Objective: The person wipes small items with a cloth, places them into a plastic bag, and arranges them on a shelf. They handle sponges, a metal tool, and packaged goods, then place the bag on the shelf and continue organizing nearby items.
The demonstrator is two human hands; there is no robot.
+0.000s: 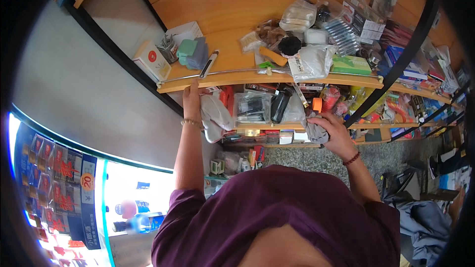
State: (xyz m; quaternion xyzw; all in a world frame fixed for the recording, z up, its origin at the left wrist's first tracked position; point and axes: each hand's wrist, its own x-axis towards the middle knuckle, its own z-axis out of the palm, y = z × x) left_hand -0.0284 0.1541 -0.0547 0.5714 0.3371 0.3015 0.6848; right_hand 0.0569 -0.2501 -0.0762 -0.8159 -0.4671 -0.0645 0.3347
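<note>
My left hand [192, 98] is raised to the front edge of the upper wooden shelf [237, 82], its fingertips at the board's left end. Whether it grips the board or only touches it, I cannot tell. Beside that hand hangs a whitish-grey cloth item [215, 116], perhaps gloves. A utility knife [209, 64] lies on the shelf just above the fingers. In my right hand [336, 131] is a crumpled grey cloth [316, 129], held in front of the lower shelf's edge.
The upper shelf carries a white box [152, 59], green and grey folded cloths [193, 52], a bagged white item [315, 61] and a green box [350, 65]. Black metal posts [402, 48] frame the shelving. A lit glass display case [137, 185] stands at left.
</note>
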